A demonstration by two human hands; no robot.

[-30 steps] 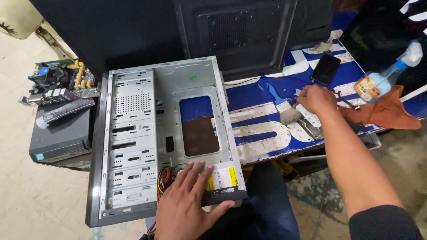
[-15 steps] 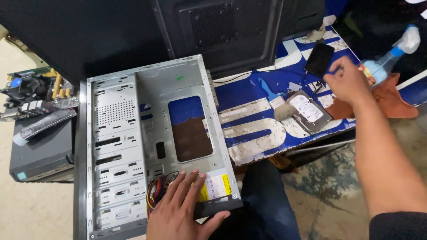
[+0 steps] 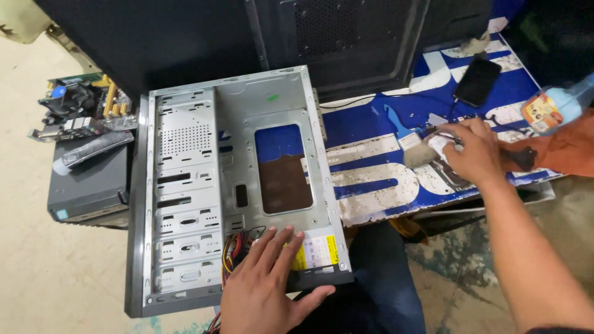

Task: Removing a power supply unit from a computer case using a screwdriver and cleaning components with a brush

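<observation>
Two hands: both mine, both busy, one on the case, one out at the table.
Left hand (image 3: 266, 291): fingers spread flat, palm down on the near end of the open computer case (image 3: 235, 185), fingertips over the power supply (image 3: 315, 250) with its yellow label.
Right hand (image 3: 473, 151): fingers closed around something small at the table; I cannot tell exactly what they pinch, it is hidden under the knuckles.
Brush (image 3: 405, 139): blue handle, pale bristles, lying just beside my right hand, bristle end nearly touching the fingers.
Case position: lies on its side, open face up, half on the blue and white table (image 3: 371, 179) and half over my lap.
Risk 1: the case hangs off the table edge; if my left palm lifts, I judge it could tip or slide toward my knees.
Risk 2: coloured wires (image 3: 232, 250) bunch right beside my left fingers; a drag of the hand could snag them.
Risk 3: sheet metal edges of the case sit near my left wrist; a slip could scrape.
Risk 4: spray bottle (image 3: 557, 108) and black phone (image 3: 476, 80) stand near my right hand; a wide sweep could knock either.
Left of the case: loose circuit boards (image 3: 80, 111) stacked on a dark box (image 3: 86, 185), well apart from both hands.
</observation>
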